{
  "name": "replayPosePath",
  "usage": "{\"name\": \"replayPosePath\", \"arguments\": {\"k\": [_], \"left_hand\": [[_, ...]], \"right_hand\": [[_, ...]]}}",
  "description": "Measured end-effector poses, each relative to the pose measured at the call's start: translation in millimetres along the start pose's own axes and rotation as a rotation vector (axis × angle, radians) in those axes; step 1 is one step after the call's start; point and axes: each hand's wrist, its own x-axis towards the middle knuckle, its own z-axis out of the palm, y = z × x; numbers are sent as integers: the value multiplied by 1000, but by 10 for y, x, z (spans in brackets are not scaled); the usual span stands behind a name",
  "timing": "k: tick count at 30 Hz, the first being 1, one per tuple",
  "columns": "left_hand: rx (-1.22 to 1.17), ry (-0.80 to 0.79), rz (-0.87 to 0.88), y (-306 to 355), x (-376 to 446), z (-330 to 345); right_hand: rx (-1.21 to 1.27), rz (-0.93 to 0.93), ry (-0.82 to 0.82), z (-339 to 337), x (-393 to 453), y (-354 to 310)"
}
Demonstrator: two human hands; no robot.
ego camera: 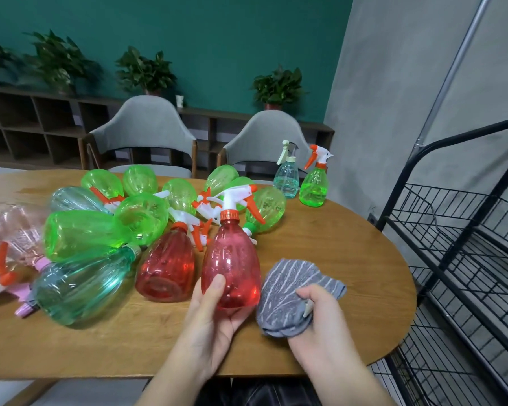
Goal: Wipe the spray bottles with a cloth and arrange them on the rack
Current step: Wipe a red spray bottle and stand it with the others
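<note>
My left hand (210, 320) grips the base of an upright red spray bottle (232, 265) with a white and orange trigger head. Just to its right, my right hand (320, 320) holds a bunched grey striped cloth (291, 291), which lies close beside the bottle. A second red bottle (167, 268) lies on its side to the left, among several green, teal and pink bottles lying on the wooden table (349, 259). The black wire rack (464, 253) stands to the right of the table with bare shelves.
A pale teal bottle (288, 177) and a small green bottle (314, 186) stand upright at the table's far right edge. Two grey chairs (144, 127) stand behind the table. A low shelf with potted plants lines the green wall.
</note>
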Motion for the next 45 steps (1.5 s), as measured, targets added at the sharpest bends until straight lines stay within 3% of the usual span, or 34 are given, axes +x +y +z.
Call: {"name": "replayPosePath", "arguments": {"k": [3,7,11,14,16,23,28,32,34,36,39,40,42,45], "left_hand": [[28,-29,-1,-4,4,-3],[84,-55,-28,2,4,-34],[111,-79,-39,8,-10,-41],[72,-93,-26,3,-4,-30],[59,-85,-31,-2,4,-41],[-8,17,-20,-6,36,15],[-99,67,-128,38,25,-47],[-54,124,-145,46,12,-26],[-59,158,-160,52,-12,16],[-47,156,-150,35,-4,0],[-39,122,-79,50,-27,32],[-39,107,-80,53,-31,42],[-67,104,-83,55,-28,40],[-71,122,-89,66,-54,58]], "right_hand": [[-125,-238,107,81,-42,13],[-532,-624,173,246,-22,-58],[-939,-1000,-186,488,151,-140],[-1363,-1062,-367,500,335,-101],[-1420,-1078,-411,419,384,-27],[-1309,-1173,-549,233,340,211],[-1241,-1202,-668,74,244,368],[-1104,-1132,-711,-27,189,358],[-986,-949,-770,-69,167,320],[-685,-770,-667,-70,103,283],[-78,-403,-258,45,27,116],[56,-342,-192,88,36,52],[163,-353,-107,221,62,-104],[10,-463,-122,431,124,-214]]}}
